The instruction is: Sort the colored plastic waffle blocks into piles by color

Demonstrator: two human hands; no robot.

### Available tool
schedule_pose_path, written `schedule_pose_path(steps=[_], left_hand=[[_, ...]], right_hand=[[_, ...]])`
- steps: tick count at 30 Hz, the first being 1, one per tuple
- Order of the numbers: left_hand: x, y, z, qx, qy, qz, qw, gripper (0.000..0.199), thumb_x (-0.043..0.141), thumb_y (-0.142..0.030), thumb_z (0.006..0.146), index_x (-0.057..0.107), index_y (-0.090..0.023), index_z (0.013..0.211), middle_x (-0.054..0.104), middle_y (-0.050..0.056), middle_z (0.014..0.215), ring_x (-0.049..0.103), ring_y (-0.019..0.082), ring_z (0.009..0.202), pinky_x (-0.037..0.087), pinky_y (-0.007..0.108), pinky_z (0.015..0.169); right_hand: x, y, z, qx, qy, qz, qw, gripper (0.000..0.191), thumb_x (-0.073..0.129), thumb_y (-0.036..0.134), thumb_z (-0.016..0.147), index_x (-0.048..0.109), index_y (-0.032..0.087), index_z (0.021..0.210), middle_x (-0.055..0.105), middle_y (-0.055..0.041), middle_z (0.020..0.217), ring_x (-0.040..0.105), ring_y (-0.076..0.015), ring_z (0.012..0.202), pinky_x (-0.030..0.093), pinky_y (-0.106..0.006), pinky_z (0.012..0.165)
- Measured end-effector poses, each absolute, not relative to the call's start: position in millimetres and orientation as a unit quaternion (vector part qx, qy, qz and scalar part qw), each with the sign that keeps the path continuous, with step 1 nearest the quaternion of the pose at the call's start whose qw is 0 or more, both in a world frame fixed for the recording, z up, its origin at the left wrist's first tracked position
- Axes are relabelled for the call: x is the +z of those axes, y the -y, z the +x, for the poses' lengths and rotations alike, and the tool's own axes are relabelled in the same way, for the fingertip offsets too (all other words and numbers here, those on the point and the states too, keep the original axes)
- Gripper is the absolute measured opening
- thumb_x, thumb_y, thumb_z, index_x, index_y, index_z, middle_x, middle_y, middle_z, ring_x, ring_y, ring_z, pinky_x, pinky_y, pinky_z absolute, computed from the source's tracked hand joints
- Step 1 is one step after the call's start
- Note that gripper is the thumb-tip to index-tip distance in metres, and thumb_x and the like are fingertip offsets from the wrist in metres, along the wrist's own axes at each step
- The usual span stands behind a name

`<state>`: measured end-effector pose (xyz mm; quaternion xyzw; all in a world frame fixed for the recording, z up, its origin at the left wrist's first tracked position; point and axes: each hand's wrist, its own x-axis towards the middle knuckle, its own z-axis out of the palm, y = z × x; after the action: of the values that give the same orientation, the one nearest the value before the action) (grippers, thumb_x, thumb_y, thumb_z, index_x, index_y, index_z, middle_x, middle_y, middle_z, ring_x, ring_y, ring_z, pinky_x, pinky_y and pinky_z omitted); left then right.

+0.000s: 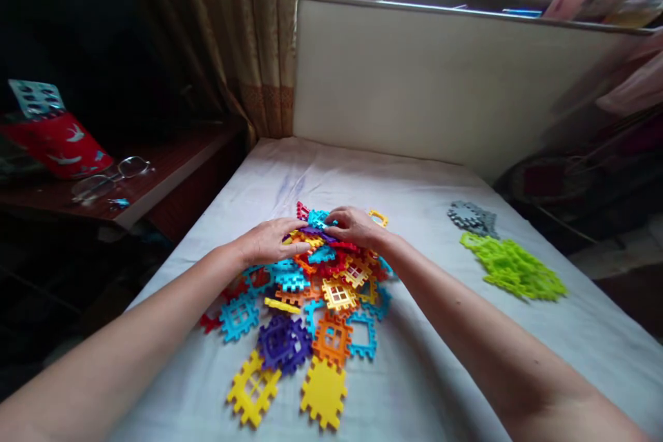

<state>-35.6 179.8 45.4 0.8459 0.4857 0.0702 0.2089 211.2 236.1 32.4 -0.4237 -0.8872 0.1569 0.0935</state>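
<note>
A pale sheet (362,166) spreads under everything, and on it, right in front of me, lies the big heap of coloured plastic pieces (339,293). My left hand (269,242) rests on its far left side and my right hand (355,228) reaches over the top. My fingers bend down among the pieces, though with the blur I can't tell whether either hand grips one. I'd judge the step as working through the heap; picking a piece out would call for freeing its notched edges from its neighbours, since the overlapping layers are in the way. Well apart on my right lie the green pieces (518,268), with the smaller pile of grey pieces (472,217) just beyond. A flat yellow piece (324,394) lies nearest me.
</note>
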Motion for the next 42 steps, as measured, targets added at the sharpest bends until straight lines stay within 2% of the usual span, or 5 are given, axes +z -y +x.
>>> schedule_pose_path(steps=[11,17,30,34,42], left_hand=[[46.7,-58.0,-38.2,0.114,-0.551,0.820,0.102,0.061,0.043,-0.066,0.089,0.055,-0.032,0.139,0.045,0.005,0.155,0.034,0.030,0.146,0.019,0.054,0.120],[13.9,-9.8,-69.6,0.178,-0.757,0.628,0.016,0.071,0.041,-0.063,0.089,0.046,-0.022,0.146,0.037,0.018,0.158,0.031,0.040,0.146,0.022,0.065,0.115],[-7.4,13.3,-18.2,0.441,-0.636,0.630,0.058,0.052,0.035,-0.048,0.095,0.056,-0.017,0.130,0.059,0.015,0.137,0.053,0.023,0.132,0.043,0.041,0.112],[-5.9,47.1,-16.1,0.356,-0.581,0.731,0.023,0.051,0.047,-0.050,0.091,0.058,-0.021,0.132,0.055,0.013,0.144,0.046,0.027,0.138,0.034,0.046,0.118],[2.9,73.8,22.1,0.167,-0.576,0.799,0.042,0.054,0.058,-0.050,0.086,0.060,-0.029,0.136,0.053,0.009,0.148,0.036,0.035,0.144,0.022,0.059,0.120]], right_hand=[[25.7,-98.9,243.1,0.146,0.826,-0.495,0.226,0.028,0.062,0.039,0.090,0.076,0.028,0.112,0.067,-0.0075,0.130,0.061,-0.0246,0.122,0.046,-0.042,0.107],[-1.5,-27.2,260.4,0.098,0.753,-0.572,0.309,0.038,0.065,0.043,0.085,0.071,0.026,0.118,0.064,-0.0116,0.133,0.059,-0.0291,0.124,0.047,-0.049,0.105],[-21.4,22.3,242.8,0.133,0.654,-0.572,0.477,0.029,0.052,0.033,0.085,0.072,0.022,0.104,0.071,-0.0108,0.113,0.066,-0.0234,0.106,0.053,-0.041,0.097],[-14.3,30.7,258.3,0.191,0.615,-0.601,0.473,0.028,0.052,0.043,0.083,0.072,0.024,0.086,0.074,-0.0064,0.087,0.069,-0.0216,0.080,0.057,-0.036,0.078],[-11.2,38.9,265.9,0.290,0.597,-0.558,0.498,0.029,0.058,0.047,0.076,0.073,0.023,0.082,0.076,-0.0056,0.090,0.070,-0.0204,0.083,0.057,-0.034,0.077]])
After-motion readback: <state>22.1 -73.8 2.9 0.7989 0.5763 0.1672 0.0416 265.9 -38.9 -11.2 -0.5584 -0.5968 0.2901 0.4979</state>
